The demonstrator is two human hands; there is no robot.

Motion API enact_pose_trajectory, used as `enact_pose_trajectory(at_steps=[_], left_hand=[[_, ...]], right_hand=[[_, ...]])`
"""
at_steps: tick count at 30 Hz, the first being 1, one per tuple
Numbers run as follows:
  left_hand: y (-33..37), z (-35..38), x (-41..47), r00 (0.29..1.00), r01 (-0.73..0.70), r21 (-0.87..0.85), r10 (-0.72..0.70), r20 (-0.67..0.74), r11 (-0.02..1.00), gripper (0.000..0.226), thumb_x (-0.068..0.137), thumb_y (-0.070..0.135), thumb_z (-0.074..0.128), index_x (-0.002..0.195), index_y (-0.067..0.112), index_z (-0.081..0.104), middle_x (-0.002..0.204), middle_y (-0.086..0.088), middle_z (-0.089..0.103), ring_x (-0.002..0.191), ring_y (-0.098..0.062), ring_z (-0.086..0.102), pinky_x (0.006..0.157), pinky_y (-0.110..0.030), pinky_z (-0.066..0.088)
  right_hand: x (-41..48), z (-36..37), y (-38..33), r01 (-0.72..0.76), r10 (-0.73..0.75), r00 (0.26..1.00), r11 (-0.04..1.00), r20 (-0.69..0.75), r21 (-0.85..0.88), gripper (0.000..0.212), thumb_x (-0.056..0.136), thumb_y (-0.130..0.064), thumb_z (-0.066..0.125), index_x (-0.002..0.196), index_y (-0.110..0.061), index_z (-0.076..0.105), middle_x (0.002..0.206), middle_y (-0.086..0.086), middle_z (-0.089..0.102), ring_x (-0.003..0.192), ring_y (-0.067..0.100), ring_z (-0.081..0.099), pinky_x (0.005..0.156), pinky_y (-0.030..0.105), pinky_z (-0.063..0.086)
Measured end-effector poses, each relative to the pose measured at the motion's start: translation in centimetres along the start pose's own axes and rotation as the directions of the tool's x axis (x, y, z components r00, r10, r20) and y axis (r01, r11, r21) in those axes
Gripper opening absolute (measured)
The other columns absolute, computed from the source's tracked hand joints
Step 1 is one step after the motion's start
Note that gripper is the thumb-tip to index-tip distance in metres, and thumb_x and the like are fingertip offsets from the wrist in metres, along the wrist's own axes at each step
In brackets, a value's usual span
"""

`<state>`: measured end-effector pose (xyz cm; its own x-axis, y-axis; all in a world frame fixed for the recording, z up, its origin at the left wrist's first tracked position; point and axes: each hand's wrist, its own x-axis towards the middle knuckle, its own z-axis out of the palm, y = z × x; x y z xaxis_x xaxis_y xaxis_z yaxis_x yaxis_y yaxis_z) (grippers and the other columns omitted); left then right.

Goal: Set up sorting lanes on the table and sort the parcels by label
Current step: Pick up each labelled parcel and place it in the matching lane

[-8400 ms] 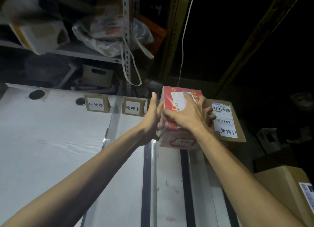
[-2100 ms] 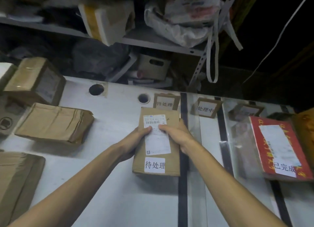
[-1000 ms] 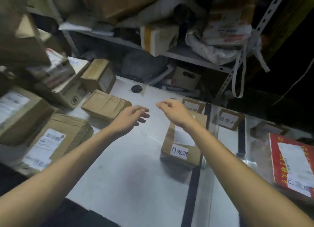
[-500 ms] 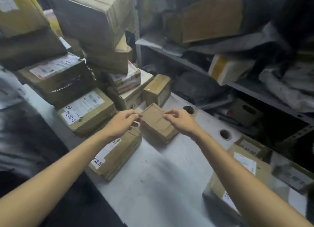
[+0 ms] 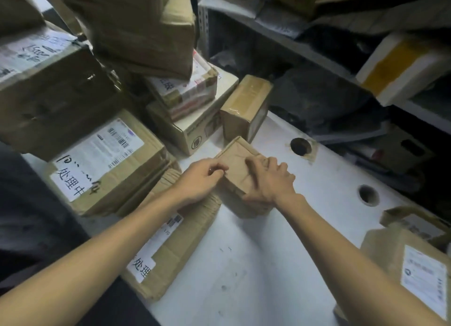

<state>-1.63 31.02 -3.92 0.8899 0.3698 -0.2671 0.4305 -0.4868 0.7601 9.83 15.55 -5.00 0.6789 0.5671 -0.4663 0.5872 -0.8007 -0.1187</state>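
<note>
Left of the small brown parcel (image 5: 240, 165) sits a large box (image 5: 102, 159) with a handwritten label. My left hand (image 5: 200, 179) pinches the parcel's left edge with curled fingers, and my right hand (image 5: 271, 182) curls over its right side, gripping. Well right of the parcel, another labelled box (image 5: 410, 272) stands on the same white table (image 5: 256, 264).

A small parcel (image 5: 238, 165) lies on the table (image 5: 244, 264), right of stacked boxes (image 5: 102, 154).

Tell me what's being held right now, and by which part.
The small brown parcel: left grip pinches its left edge, right grip clasps its right side.
</note>
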Motion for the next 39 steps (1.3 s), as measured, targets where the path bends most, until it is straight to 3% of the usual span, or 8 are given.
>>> enact_pose_trajectory(at_steps=[10, 15, 18, 21, 24, 29, 33, 39], left_hand=[[2.8, -1.3, -2.4, 0.982, -0.156, -0.005, 0.155, -0.110, 0.988, 0.037, 0.096, 0.015, 0.053, 0.133, 0.021, 0.053, 0.128, 0.003, 0.053, 0.111, -0.008, 0.054, 0.103, -0.033, 0.044], [5.9, -1.0, -5.2, 0.948, -0.173, -0.127, 0.130, -0.291, 0.977, 0.074, 0.092, 0.034, 0.064, 0.152, 0.025, 0.021, 0.152, 0.003, 0.021, 0.132, -0.008, 0.031, 0.111, -0.031, 0.030], [8.5, -0.8, -7.1, 0.988, 0.050, -0.517, -0.120, -0.102, 0.855, 0.102, 0.069, 0.063, 0.071, 0.152, 0.028, 0.023, 0.154, -0.002, 0.033, 0.134, -0.020, 0.043, 0.107, -0.042, 0.040], [10.6, 0.4, -9.0, 0.992, 0.113, -0.792, -0.027, 0.121, 0.601, 0.081, 0.069, 0.056, 0.070, 0.140, 0.024, 0.046, 0.132, -0.006, 0.062, 0.122, -0.031, 0.059, 0.095, -0.044, 0.052], [12.1, 2.0, -10.5, 0.999, 0.008, -0.832, 0.041, 0.037, 0.555, 0.065, 0.079, 0.033, 0.071, 0.137, 0.015, 0.048, 0.128, -0.012, 0.065, 0.115, -0.031, 0.064, 0.089, -0.042, 0.057], [14.3, 4.5, -13.3, 0.988, -0.109, -0.769, -0.020, -0.156, 0.630, 0.075, 0.069, 0.027, 0.078, 0.135, 0.013, 0.044, 0.123, -0.010, 0.067, 0.105, -0.024, 0.069, 0.088, -0.044, 0.057], [17.7, 6.8, -15.0, 0.995, -0.095, -0.758, 0.028, -0.100, 0.646, 0.059, 0.091, 0.045, 0.053, 0.138, 0.011, 0.043, 0.129, -0.014, 0.063, 0.113, -0.027, 0.065, 0.094, -0.043, 0.055], [19.8, 9.1, -17.0, 0.996, -0.086, -0.717, 0.064, -0.058, 0.692, 0.057, 0.096, 0.056, 0.040, 0.139, 0.019, 0.033, 0.131, -0.008, 0.060, 0.116, -0.023, 0.063, 0.102, -0.048, 0.048]], right_hand=[[-3.1, -2.5, 0.8, -0.005, -0.009, 1.000, 0.897, 0.029, 0.442, 0.090, 0.065, -0.060, 0.068, 0.145, -0.044, 0.031, 0.131, 0.009, 0.042, 0.120, 0.033, 0.044, 0.100, 0.048, 0.044], [-7.8, -5.7, 2.2, -0.075, -0.137, 0.983, 0.292, 0.119, 0.954, 0.060, 0.080, -0.046, 0.073, 0.131, -0.033, 0.045, 0.123, 0.002, 0.062, 0.105, 0.024, 0.066, 0.093, 0.047, 0.056], [-10.2, -6.3, 4.2, -0.125, -0.303, 0.946, -0.025, 0.111, 0.992, 0.074, 0.072, -0.050, 0.071, 0.139, -0.024, 0.052, 0.134, 0.010, 0.065, 0.123, 0.037, 0.061, 0.101, 0.065, 0.046], [-13.1, -6.0, 5.5, -0.143, -0.423, 0.905, -0.220, 0.038, 0.965, 0.075, 0.078, -0.050, 0.068, 0.143, -0.017, 0.053, 0.144, 0.018, 0.055, 0.134, 0.045, 0.048, 0.107, 0.072, 0.035], [-16.1, -6.1, 6.5, -0.014, -0.311, 0.949, -0.223, -0.058, 0.975, 0.056, 0.085, -0.045, 0.058, 0.133, -0.018, 0.061, 0.131, 0.010, 0.067, 0.120, 0.034, 0.061, 0.097, 0.053, 0.051], [-20.3, -6.9, 8.5, 0.285, -0.052, 0.958, 0.071, -0.282, 0.956, 0.055, 0.098, -0.034, 0.060, 0.148, -0.029, 0.037, 0.123, -0.013, 0.059, 0.102, 0.006, 0.061, 0.077, 0.023, 0.049], [-22.4, -6.0, 9.3, 0.389, -0.100, 0.920, 0.130, -0.378, 0.912, 0.060, 0.086, -0.025, 0.078, 0.133, -0.034, 0.041, 0.128, -0.007, 0.063, 0.113, 0.011, 0.066, 0.087, 0.026, 0.058], [-25.1, -4.1, 12.1, 0.351, -0.113, 0.927, -0.071, -0.357, 0.934, 0.059, 0.079, -0.015, 0.069, 0.132, -0.030, 0.047, 0.131, 0.004, 0.066, 0.116, 0.024, 0.067, 0.093, 0.043, 0.058]])
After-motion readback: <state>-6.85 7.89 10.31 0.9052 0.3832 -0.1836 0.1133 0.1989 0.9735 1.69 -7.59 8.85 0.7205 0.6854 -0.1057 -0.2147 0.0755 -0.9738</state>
